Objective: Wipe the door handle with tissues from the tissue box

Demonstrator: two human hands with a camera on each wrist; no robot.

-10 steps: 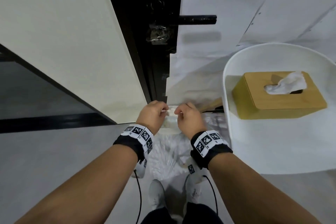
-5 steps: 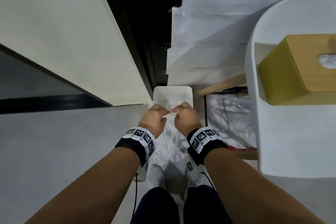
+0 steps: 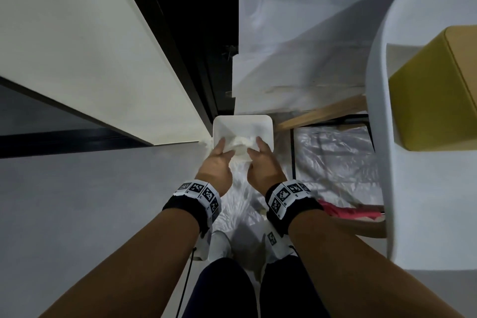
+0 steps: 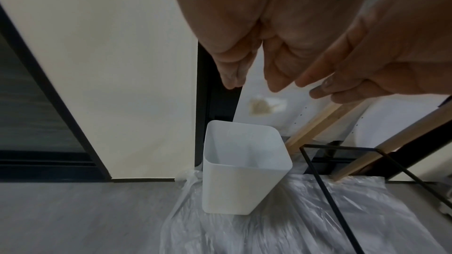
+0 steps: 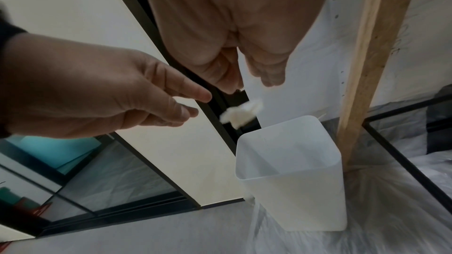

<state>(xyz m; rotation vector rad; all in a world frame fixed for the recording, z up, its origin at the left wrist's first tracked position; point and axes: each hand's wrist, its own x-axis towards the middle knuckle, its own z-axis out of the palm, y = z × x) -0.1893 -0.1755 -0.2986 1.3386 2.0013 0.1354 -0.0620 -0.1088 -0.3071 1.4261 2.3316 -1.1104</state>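
A crumpled white tissue (image 3: 241, 143) falls free in the air just above the open white waste bin (image 3: 242, 119) on the floor by the dark door edge. My left hand (image 3: 226, 147) and right hand (image 3: 254, 146) hang over the bin, fingers spread and holding nothing. In the left wrist view the tissue (image 4: 265, 104) drops below the left hand (image 4: 254, 86) toward the bin (image 4: 244, 161). The right wrist view has the tissue (image 5: 240, 113) under the right hand (image 5: 252, 86), above the bin (image 5: 293, 171). The yellow tissue box (image 3: 438, 90) sits at the right. The door handle is out of view.
The tissue box stands on a white chair (image 3: 379, 64) with wooden legs (image 5: 362, 65) and a black wire frame (image 4: 325, 190). Clear plastic sheeting (image 3: 333, 162) covers the floor under the bin. A cream wall panel (image 3: 90, 46) rises at the left.
My head tilted down, so the handle left the view. Both hands lowered to the bin, spread their fingers and let go of the tissue, which now falls.
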